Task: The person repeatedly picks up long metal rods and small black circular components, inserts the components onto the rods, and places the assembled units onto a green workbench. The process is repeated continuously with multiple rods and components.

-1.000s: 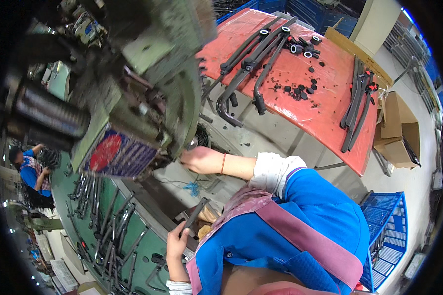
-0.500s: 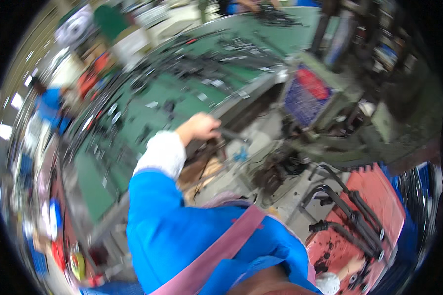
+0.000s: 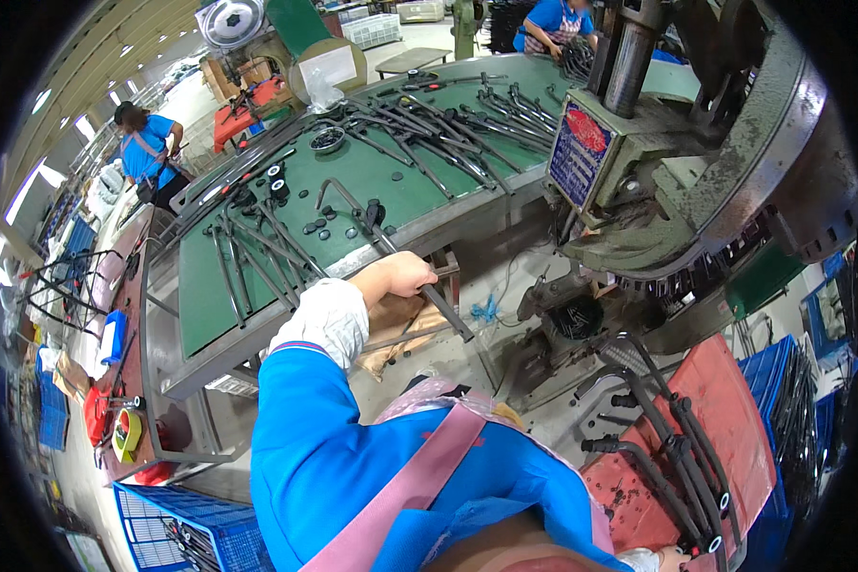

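Note:
My left hand (image 3: 405,275) is closed round a long black tube (image 3: 448,313) with a hooked far end, held slanting over the front edge of the green worktable (image 3: 195,310). Black round caps (image 3: 376,212) lie by the hooked end. At the bottom right my right hand (image 3: 675,559) is beside the lower ends of several bent black tubes (image 3: 688,453). These lie on a red board (image 3: 748,429). The picture's edge and the tubes partly hide its fingers, so its grip does not show.
A heavy green machine (image 3: 629,157) stands at the right. More black tubes (image 3: 429,143) and a metal bowl (image 3: 327,141) lie on the worktable. Blue crates (image 3: 186,534) stand at the lower left. Two co-workers in blue (image 3: 151,153) are farther off.
The view has swung and sharpened. My left hand still holds the tube, which now shows at full length. My right hand has shifted lower, toward the bottom edge.

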Action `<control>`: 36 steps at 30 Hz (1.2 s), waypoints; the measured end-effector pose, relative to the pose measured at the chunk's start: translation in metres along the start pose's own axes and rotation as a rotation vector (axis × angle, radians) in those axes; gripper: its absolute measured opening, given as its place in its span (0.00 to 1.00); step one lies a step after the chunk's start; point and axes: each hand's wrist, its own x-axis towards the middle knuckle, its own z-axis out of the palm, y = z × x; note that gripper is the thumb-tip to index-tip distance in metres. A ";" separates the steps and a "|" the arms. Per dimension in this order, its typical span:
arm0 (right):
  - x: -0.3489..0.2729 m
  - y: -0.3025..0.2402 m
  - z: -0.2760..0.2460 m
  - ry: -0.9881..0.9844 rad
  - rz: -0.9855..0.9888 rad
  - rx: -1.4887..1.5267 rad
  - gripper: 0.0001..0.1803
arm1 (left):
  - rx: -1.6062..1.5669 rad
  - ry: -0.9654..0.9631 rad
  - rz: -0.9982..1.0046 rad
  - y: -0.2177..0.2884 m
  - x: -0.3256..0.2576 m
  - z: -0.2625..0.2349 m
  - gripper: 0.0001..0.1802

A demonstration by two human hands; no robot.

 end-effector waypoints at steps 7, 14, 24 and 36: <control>-0.004 0.003 0.001 0.037 0.140 0.394 0.32 | -0.007 0.182 0.044 -0.008 -0.009 0.015 0.12; -0.031 0.016 -0.045 0.091 0.450 1.187 0.33 | -0.093 0.507 -0.083 -0.019 0.019 -0.016 0.12; -0.162 0.004 -0.122 0.021 0.611 1.750 0.32 | -0.266 0.391 0.132 -0.084 0.074 0.018 0.12; -0.434 -0.314 -0.226 -0.609 -0.111 1.267 0.24 | -0.655 0.234 0.444 -0.117 0.098 -0.011 0.18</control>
